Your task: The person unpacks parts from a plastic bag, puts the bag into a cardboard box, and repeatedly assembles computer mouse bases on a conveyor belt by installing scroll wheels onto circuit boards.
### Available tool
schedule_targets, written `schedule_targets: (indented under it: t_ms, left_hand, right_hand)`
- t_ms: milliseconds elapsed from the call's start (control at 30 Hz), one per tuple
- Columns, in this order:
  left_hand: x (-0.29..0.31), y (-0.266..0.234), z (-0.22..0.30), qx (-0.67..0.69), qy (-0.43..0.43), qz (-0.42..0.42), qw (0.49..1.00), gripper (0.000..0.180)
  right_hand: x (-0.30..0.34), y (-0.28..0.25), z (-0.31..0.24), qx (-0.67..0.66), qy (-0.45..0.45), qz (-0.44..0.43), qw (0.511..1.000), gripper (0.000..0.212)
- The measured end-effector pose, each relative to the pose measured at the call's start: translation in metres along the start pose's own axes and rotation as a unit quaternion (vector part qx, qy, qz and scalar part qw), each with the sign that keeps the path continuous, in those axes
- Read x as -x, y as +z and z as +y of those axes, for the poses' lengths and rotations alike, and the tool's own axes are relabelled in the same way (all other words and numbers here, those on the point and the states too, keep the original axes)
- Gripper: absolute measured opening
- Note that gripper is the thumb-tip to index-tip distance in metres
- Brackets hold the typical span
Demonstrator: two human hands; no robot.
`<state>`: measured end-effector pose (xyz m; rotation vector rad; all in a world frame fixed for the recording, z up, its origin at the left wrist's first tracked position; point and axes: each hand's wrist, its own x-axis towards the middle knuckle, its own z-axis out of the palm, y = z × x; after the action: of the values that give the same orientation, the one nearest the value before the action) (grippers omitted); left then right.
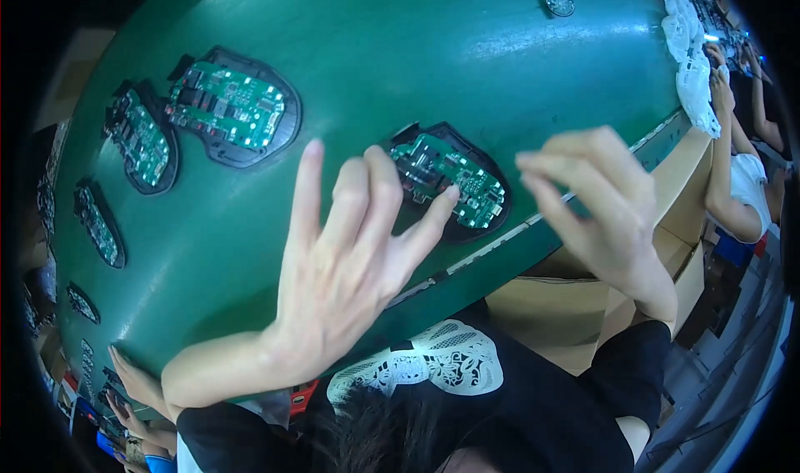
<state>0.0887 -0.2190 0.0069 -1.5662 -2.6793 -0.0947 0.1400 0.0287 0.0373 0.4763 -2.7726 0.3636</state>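
A green circuit board lies in a black, rounded plastic shell on the green table, close to its near edge. My left hand is over the left side of this unit. Its thumb presses on the board and its index and middle fingers bend at the shell's left end, while the little finger sticks out. My right hand is raised just right of the shell, apart from it. Its thumb and fingertips come together in a pinch; anything between them is too small to make out.
More boards in black shells lie to the left, two close together, others along the far left edge. A small round part sits at the back. An open cardboard box stands below the near edge. Other people's hands work at right and lower left.
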Motion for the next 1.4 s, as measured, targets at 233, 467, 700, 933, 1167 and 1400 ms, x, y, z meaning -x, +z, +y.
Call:
schedule_targets:
  t_ms: [233,467,700,933,1167,1400]
  left_hand:
    - [0.002,0.004,0.003,0.012,-0.007,-0.02,1.0,0.078]
    - [0.001,0.005,0.001,0.013,-0.01,-0.023,1.0,0.075]
    - [0.001,0.001,-0.005,0.032,-0.001,-0.026,0.999,0.077]
    - [-0.015,0.008,-0.019,0.057,0.006,0.066,0.996,0.045]
    - [-0.14,0.023,-0.091,-0.031,0.034,0.208,0.977,0.037]
    - [-0.193,0.017,-0.155,-0.091,0.068,0.264,0.958,0.054]
  right_hand:
    - [0.019,0.017,-0.007,-0.186,0.083,-0.078,0.976,0.017]
    - [0.02,0.023,-0.019,-0.179,0.121,-0.104,0.971,0.019]
    - [0.033,0.019,-0.033,0.014,-0.027,-0.101,0.994,0.035]
    - [-0.004,0.003,0.018,-0.021,0.013,-0.016,1.0,0.028]
    - [-0.035,0.017,0.102,0.055,0.175,0.007,0.983,0.041]
    - [-0.05,0.019,0.109,-0.004,0.169,-0.009,0.986,0.034]
